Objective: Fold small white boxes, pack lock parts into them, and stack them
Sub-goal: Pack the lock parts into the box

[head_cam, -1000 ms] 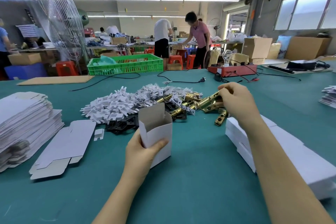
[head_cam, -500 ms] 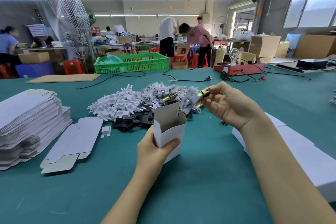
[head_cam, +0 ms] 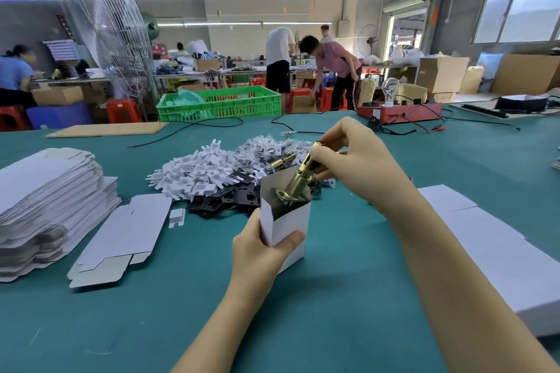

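My left hand [head_cam: 260, 248] grips a small white box [head_cam: 289, 222] that stands upright on the green table with its top flap open. My right hand [head_cam: 357, 165] pinches a brass latch [head_cam: 298, 182] by its upper end. The latch's plate end sits inside the box mouth, tilted. Behind the box lies a pile of white plastic pieces [head_cam: 200, 171], black plates [head_cam: 230, 200] and more brass latches [head_cam: 283, 160]. A stack of flat box blanks [head_cam: 45, 200] rests at the left, with one loose blank [head_cam: 121, 244] beside it.
Folded white boxes [head_cam: 491, 248] lie under my right forearm at the right. A green crate [head_cam: 221, 103], a red tester with a bulb [head_cam: 400, 109] and black cables [head_cam: 212, 124] sit at the table's far side. Several people work behind.
My right hand lifted a brass latch from the pile, carried it toward me and lowered its plate end into the open box. My left hand kept holding the box upright.
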Demonstrator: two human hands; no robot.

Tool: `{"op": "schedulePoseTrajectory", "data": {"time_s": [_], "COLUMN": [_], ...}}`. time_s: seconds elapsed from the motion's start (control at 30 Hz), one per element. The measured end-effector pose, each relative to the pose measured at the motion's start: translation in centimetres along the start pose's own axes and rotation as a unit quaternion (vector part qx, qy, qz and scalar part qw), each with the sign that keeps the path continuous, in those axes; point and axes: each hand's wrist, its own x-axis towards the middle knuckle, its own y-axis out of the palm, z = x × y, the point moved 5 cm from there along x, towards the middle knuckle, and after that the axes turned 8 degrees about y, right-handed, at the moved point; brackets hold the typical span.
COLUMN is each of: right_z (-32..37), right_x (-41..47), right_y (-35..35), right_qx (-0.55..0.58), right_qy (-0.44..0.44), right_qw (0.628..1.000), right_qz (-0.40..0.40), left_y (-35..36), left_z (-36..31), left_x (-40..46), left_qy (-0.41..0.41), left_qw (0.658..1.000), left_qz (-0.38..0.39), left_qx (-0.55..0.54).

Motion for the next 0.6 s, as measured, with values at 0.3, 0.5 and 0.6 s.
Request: {"op": "schedulePoseTrajectory", "data": {"time_s": [0.3,0.5,0.6], "right_z": [1.2,1.1,1.0], "right_x": [-1.1,-1.2,-1.0], "right_y": [1.9,2.4,2.4], "right_qx": [-0.204,-0.246,-0.262], "right_qy": [-0.095,-0.096,-0.086], "right_qw": [0.974,0.964,0.961], "right_qz": [0.024,0.019,0.012], "left_y": [0.4,0.2,0.2], "left_z": [-0.2,-0.3,-0.2], "left_x": [-0.1,0.0,0.0], "left_qy": [0.008,-0.001,-0.003], "left_qw": [1.0,1.0,1.0], "left_qz": [0.002,0.003,0.0], "left_qx": [0.018,0.008,0.011]}}
